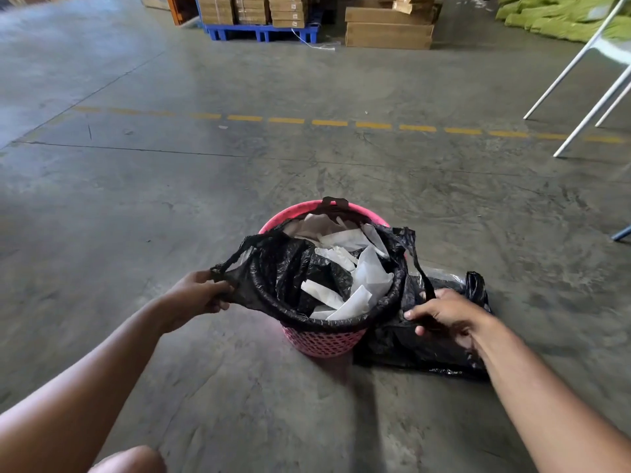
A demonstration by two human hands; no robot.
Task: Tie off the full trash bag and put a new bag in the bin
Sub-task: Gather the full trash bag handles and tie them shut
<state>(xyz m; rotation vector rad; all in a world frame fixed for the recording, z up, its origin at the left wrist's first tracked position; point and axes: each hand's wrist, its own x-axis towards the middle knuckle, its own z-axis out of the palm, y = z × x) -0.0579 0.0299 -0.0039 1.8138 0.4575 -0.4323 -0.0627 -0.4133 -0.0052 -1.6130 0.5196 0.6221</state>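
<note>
A pink mesh bin stands on the concrete floor, lined with a black trash bag that holds white paper scraps. My left hand grips the bag's left handle loop, pulled out past the rim. My right hand is closed on the bag's right handle strap, stretched down to the right of the bin. Under that hand, a folded black bag lies flat on the floor beside the bin. A third piece of the bag loops over the far rim.
White chair legs stand at the right. Cardboard boxes on a blue pallet and more flat boxes sit at the back, with green sacks at the far right. A dashed yellow line crosses the floor.
</note>
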